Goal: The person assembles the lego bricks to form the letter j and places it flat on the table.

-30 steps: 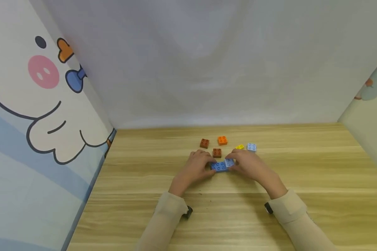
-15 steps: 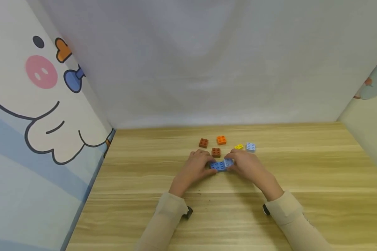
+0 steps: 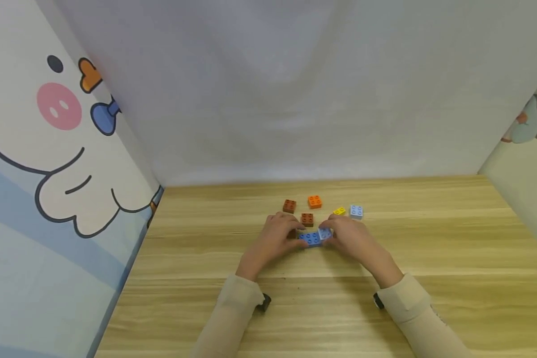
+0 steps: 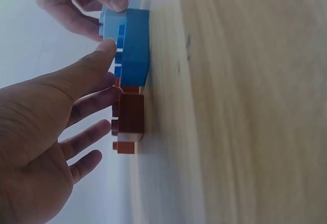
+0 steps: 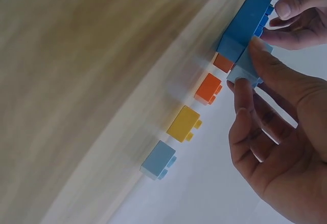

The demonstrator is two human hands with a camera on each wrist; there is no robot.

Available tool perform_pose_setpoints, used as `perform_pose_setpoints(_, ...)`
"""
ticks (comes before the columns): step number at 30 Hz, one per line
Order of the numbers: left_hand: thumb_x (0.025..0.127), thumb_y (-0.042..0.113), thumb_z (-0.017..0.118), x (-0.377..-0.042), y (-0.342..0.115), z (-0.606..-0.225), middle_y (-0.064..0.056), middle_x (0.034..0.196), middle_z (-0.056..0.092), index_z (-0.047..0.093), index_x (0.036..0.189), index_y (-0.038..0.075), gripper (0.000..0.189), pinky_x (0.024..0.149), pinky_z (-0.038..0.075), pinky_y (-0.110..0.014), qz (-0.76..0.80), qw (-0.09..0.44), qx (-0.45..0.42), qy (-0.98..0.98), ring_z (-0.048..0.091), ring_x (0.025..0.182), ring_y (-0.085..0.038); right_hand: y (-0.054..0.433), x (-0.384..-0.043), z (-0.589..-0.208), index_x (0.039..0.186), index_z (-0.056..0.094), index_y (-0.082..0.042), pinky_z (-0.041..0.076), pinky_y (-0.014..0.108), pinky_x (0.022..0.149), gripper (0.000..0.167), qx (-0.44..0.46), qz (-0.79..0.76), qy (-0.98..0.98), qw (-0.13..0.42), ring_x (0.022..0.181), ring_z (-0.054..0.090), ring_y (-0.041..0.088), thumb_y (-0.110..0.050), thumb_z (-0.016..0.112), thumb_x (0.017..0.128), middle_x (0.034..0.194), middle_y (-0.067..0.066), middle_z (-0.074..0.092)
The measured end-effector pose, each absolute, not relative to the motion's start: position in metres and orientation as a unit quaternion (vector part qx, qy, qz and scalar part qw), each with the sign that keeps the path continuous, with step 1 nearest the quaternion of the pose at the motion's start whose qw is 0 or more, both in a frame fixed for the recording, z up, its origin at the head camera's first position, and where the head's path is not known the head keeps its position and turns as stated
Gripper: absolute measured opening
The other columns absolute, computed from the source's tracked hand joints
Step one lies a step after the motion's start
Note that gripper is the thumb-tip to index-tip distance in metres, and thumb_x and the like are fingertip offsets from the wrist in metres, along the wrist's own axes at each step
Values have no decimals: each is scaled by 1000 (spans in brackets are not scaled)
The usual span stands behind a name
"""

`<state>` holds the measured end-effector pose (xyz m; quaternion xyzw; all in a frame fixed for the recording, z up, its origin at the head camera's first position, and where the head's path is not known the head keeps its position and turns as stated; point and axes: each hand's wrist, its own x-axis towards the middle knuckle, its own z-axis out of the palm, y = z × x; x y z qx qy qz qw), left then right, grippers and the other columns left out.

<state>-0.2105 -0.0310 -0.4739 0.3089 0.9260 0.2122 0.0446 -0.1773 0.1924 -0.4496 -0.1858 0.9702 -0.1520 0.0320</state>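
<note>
A long blue brick [image 3: 310,239] lies on the wooden table between the two hands. At its right end a light blue brick [image 3: 324,233] sits over the studs, pinched between thumb and fingers of my right hand [image 3: 351,236]. My left hand [image 3: 275,238] is beside the blue brick's left end, fingers spread, its thumb tip right at the studs in the left wrist view. A brown brick [image 4: 131,116] stands close by the left fingers, partly covered by that hand in the head view.
Behind the hands are two more brown bricks [image 3: 307,220], an orange brick [image 3: 314,201], a small yellow brick [image 3: 339,211] and a second light blue brick [image 3: 356,212]. A pale curtain [image 3: 304,99] hangs at the table's back edge.
My left fingers have loosened from the blue brick and spread, showing a brown brick beneath the hand. The right hand keeps its pinch on the light blue brick, nearly still.
</note>
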Motion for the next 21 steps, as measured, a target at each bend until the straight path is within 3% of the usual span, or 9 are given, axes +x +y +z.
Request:
perform_pose_setpoints(9, 93, 37, 74, -218, -46, -472, -4, 137, 66, 68, 131, 15, 44, 110, 40, -53, 204, 18, 288, 935, 54, 133, -31, 191, -177, -446, 123, 72, -9, 57, 48, 91, 37, -180, -155, 970, 44, 108, 70, 29, -21, 79, 89, 122, 11, 72)
perform_pose_setpoints(16, 95, 37, 71, -216, -50, -476, -6, 131, 67, 66, 133, 13, 45, 110, 41, -52, 194, 36, 279, 940, 56, 129, -30, 191, -179, -450, 121, 73, -7, 58, 38, 77, 38, -180, -162, 969, 48, 90, 69, 20, -19, 81, 86, 114, 10, 73)
perform_pose_setpoints(21, 95, 36, 72, -216, -49, -478, -4, 123, 68, 68, 129, 13, 41, 106, 42, -49, 198, 32, 271, 941, 57, 123, -28, 191, -180, -451, 121, 73, -8, 57, 35, 74, 40, -181, -164, 969, 44, 86, 67, 17, -20, 83, 85, 113, 9, 73)
